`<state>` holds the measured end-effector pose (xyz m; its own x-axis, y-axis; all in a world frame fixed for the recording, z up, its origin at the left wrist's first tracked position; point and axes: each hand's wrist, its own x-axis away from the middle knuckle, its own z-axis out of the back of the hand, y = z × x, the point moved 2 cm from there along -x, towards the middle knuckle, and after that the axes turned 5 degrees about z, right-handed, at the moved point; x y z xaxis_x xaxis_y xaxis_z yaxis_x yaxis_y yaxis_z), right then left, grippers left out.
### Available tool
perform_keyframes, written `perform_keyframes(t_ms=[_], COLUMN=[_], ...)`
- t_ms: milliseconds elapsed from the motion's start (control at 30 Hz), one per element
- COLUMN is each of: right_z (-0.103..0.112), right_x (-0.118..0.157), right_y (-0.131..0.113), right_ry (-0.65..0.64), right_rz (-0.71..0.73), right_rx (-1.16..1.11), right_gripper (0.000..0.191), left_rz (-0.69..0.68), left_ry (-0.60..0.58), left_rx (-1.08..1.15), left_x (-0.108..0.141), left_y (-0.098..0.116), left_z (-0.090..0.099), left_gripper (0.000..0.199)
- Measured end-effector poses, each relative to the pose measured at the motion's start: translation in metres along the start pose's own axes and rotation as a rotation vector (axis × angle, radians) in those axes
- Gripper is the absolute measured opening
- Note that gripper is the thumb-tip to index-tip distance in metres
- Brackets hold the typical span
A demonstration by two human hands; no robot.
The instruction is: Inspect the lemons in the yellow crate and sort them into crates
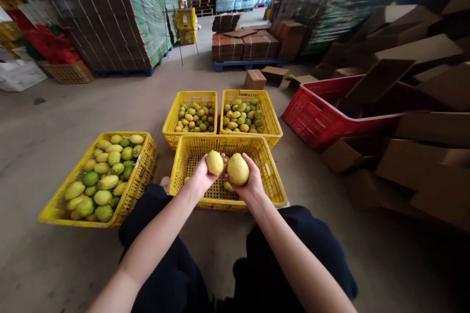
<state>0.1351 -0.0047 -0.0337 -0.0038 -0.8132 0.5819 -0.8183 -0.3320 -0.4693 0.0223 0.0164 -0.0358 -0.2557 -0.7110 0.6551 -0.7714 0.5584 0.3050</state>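
My left hand (200, 177) cradles a yellow lemon (214, 162), fingers curled beneath it. A larger pale-yellow lemon (238, 169) rests in my right hand (254, 186), with the thumb along its side. Both hands are close together above a yellow plastic crate (272, 176) between my knees. A few lemons lie in that crate, partly hidden by my hands. To the left, a yellow crate (146, 168) is full of green and yellow lemons (108, 182). Just beyond the front crate, two yellow crates hold smaller-looking lemons (198, 118) and greener ones (240, 113).
A red crate (308, 115) with cardboard in it stands at the right, amid a heap of open cardboard boxes (414, 161). Flattened cartons lie on a blue pallet (235, 65) farther back. Tall wrapped stacks (99, 14) rise on both sides of the concrete floor.
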Motion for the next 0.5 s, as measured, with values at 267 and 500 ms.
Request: perform_keyframes(t_ms=[267,500], right_z=[0.0023,-0.0029], right_x=[-0.0033,0.0031], right_y=[0.0026,-0.0016], right_ry=[0.069,-0.054], right_rz=[0.039,-0.013], right_rx=[0.047,0.059], right_gripper=[0.015,0.012], left_rz=[-0.018,-0.034], left_ry=[0.115,0.027], left_rx=[0.037,0.096], left_x=[0.0044,0.0027], left_y=[0.0044,0.0069], left_z=[-0.0037,-0.0005], left_gripper=[0.016,0.022])
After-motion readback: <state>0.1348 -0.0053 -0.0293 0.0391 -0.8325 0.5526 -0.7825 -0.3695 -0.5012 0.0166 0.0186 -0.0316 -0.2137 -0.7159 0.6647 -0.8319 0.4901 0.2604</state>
